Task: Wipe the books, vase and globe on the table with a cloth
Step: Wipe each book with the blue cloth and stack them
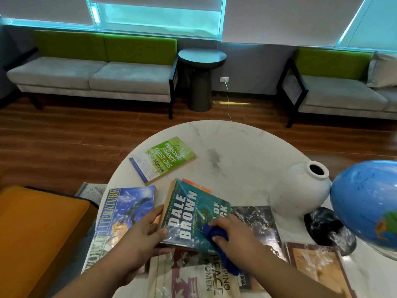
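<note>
Fingers [218, 223] of the right hand [234, 235] curl round a bunched blue cloth [214, 232] and press it onto the cover of the Dale Brown paperback [189, 211]. The left hand [146, 231] grips that book's spine edge, thumb on the cover, its other fingers partly tucked behind the edge.

The round marble surface [236, 147] is cut off by the lower frame edge. Well to the right of the right fingers, the globe [369, 201] runs out of the right edge and its stand is hard to make out. The white vase [300, 190] stands between those fingers and the globe, seeming to touch it.

The World Literature book [120, 211] lies just left of the left fingers, partly under the wrist. Glossy books [189, 280] below both forearms are cropped and glare blurs their titles. The green finance book [163, 160] lies beyond the fingers, apart. The cloth's tail trails under the right wrist.

Both forearms enter from below and converge on the paperback, the right hand palm down and the left turned inward.
</note>
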Tool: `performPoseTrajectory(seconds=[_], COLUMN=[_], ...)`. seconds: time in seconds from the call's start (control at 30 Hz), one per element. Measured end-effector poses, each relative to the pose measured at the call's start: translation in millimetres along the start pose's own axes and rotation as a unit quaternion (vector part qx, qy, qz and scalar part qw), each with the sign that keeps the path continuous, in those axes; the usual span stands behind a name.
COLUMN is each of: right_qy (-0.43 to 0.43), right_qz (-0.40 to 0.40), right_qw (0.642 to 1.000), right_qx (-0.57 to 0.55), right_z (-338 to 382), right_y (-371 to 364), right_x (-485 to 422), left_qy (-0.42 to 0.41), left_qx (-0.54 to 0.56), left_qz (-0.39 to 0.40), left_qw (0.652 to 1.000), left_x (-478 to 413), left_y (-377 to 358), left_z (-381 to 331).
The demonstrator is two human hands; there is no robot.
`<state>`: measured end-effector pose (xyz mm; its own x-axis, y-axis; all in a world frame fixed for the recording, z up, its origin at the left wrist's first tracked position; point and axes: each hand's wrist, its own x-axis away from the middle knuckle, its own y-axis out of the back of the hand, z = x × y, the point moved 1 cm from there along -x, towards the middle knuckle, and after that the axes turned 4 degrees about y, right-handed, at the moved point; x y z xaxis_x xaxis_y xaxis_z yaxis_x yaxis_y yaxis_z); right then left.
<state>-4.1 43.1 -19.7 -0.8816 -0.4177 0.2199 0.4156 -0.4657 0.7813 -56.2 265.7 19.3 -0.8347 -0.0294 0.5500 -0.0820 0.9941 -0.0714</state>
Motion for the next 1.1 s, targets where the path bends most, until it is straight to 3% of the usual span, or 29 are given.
performPoseTrajectory(seconds=[0.2, 0.37, 0.53, 0.67, 0.87, 1.0, 1.1], right_qy=[-0.060, -0.006, -0.067, -0.005, -0.023, 0.037, 0.032], right_qz=[-0.029, -0.016, -0.030, -0.008, -0.017, 0.001, 0.006], right_qw=[0.998, 1.000, 0.997, 1.000, 1.000, 0.999, 0.999], right_qx=[0.015, 0.002, 0.003, -0.008, -0.004, -0.011, -0.014], right_z=[-20, -8, -19, 1, -11, 8, 3], right_y=[6, -6, 1, -8, -1, -7, -4], right_x=[8, 15, 18, 17, 19, 17, 16], left_qy=[-0.007, -0.009, -0.008, -0.002, -0.004, -0.009, -0.005], left_qx=[0.013, 0.016, 0.013, 0.011, -0.005, -0.009, -0.006], left_qz=[-0.003, -0.008, -0.008, -0.005, -0.003, 0.000, 0.003], left_qw=[1.000, 1.000, 1.000, 1.000, 1.000, 1.000, 1.000], left_x=[1, 0, 1, -1, -1, -2, -2], left_y=[-4, -5, -6, -5, -4, -5, -4], left_z=[-3, -3, -3, -4, -2, -4, -5])
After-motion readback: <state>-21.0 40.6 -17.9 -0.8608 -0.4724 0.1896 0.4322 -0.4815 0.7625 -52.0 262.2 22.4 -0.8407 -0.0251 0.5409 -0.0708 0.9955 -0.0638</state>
